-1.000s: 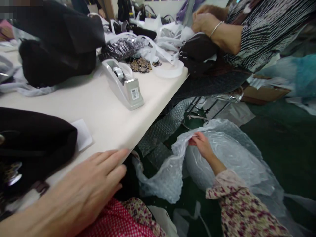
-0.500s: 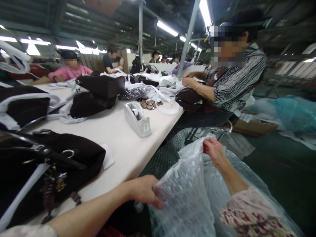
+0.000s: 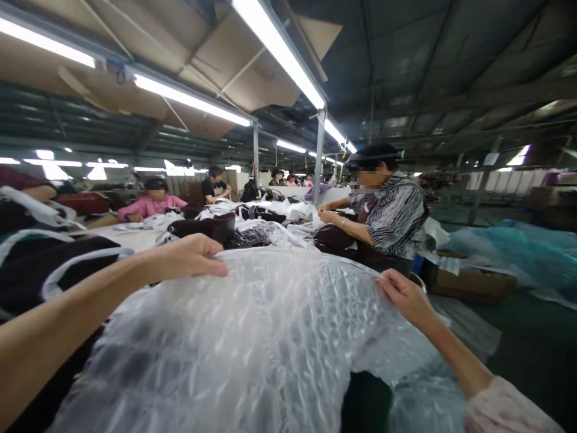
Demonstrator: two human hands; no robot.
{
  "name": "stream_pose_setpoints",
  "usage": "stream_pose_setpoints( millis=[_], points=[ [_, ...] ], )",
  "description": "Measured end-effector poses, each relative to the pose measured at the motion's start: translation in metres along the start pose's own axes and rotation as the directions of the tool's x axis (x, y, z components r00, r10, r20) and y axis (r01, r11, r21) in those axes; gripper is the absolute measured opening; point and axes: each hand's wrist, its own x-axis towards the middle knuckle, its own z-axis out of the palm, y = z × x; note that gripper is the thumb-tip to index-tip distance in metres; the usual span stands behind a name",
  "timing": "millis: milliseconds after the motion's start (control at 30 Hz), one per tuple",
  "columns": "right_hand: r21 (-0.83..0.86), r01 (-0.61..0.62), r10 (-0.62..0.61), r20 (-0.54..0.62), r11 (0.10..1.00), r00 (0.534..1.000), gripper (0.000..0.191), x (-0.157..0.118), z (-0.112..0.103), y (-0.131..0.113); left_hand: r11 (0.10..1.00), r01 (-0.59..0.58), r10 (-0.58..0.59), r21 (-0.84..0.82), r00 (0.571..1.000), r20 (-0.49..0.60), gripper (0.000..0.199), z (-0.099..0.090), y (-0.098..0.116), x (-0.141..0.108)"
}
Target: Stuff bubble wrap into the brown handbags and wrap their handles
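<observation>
A wide sheet of clear bubble wrap [image 3: 270, 325] is stretched between my hands and fills the lower middle of the view. My left hand [image 3: 193, 255] pinches its top edge on the left, thumb and fingers closed. At the right end of the same edge, my right hand [image 3: 401, 294] is closed on the sheet between thumb and fingertips. The wrap hangs down toward me and hides most of the near tabletop. Through a gap at its lower right, dark floor shows.
Dark bags [image 3: 202, 228] with white-wrapped handles lie beyond the sheet, and another dark bag [image 3: 85, 258] is at left. A person in a striped shirt [image 3: 396, 210] works at the right. A cardboard box [image 3: 473, 285] and teal plastic sheeting [image 3: 532, 252] lie on the floor.
Both hands have lifted the bubble wrap and spread it wide, my left hand rising and moving left. The view has tilted up, and the sheet now covers the tape dispenser.
</observation>
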Motion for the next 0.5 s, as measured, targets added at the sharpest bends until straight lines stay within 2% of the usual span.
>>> stream_pose_setpoints(
  millis=[67, 133, 200, 267, 367, 500],
  points=[
    [0.012, 0.029, -0.029, -0.007, 1.000, 1.000, 0.036, 0.009, 0.006, -0.012, 0.993, 0.089, -0.078, -0.082, 0.989, 0.124, 0.024, -0.013, -0.009, -0.020],
    [0.031, 0.064, -0.064, 0.010, 0.997, 0.998, 0.037, 0.016, 0.014, -0.018, 0.982, 0.153, -0.126, -0.108, 0.967, 0.222, 0.022, -0.017, -0.026, -0.039],
    [0.042, 0.086, -0.088, 0.046, 0.995, 0.995, 0.039, 0.020, 0.025, -0.020, 0.979, 0.183, -0.156, -0.092, 0.957, 0.244, 0.020, -0.019, -0.049, -0.055],
    [0.048, 0.091, -0.095, 0.095, 0.995, 0.991, 0.041, 0.023, 0.039, -0.022, 0.977, 0.202, -0.187, -0.074, 0.967, 0.171, 0.015, -0.024, -0.072, -0.069],
    [0.095, 0.100, -0.115, 0.170, 0.990, 0.979, 0.044, 0.023, 0.061, -0.034, 0.979, 0.199, -0.199, -0.042, 0.980, 0.001, 0.011, -0.039, -0.097, -0.092],
    [0.194, 0.117, -0.168, 0.274, 0.974, 0.947, 0.045, 0.016, 0.080, -0.076, 0.980, 0.199, -0.197, 0.008, 0.974, -0.112, 0.022, -0.065, -0.107, -0.123]
  ],
)
